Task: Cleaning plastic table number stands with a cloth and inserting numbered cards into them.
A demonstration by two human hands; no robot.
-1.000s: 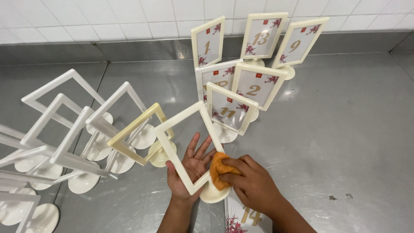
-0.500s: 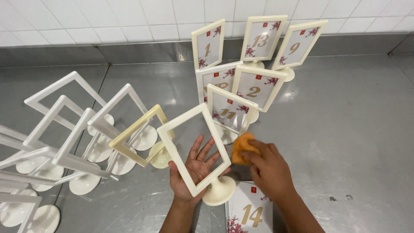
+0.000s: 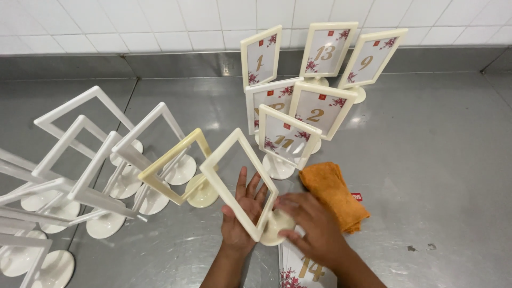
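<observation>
An empty cream frame stand [image 3: 226, 184] stands in front of me on a round base [image 3: 274, 228]. My left hand [image 3: 244, 210] lies flat behind the frame's clear pane, fingers spread, seen through it. My right hand [image 3: 312, 226] rests on the base and the frame's lower corner, fingers curled around it. An orange folded cloth [image 3: 333, 194] lies on the steel counter [image 3: 426, 176] just right of my right hand, apart from it. A printed card with flowers [image 3: 301, 269] lies flat under my right wrist.
Several cream frame stands with printed cards [image 3: 290, 136] stand grouped at the back centre. Several empty white frame stands [image 3: 96, 160] crowd the left side, one yellowish [image 3: 176, 170]. A white tiled wall [image 3: 160, 26] rises behind the counter.
My right hand carried the orange cloth to the right, set it down on the counter, and came back to the frame's base. The left hand stayed behind the frame.
</observation>
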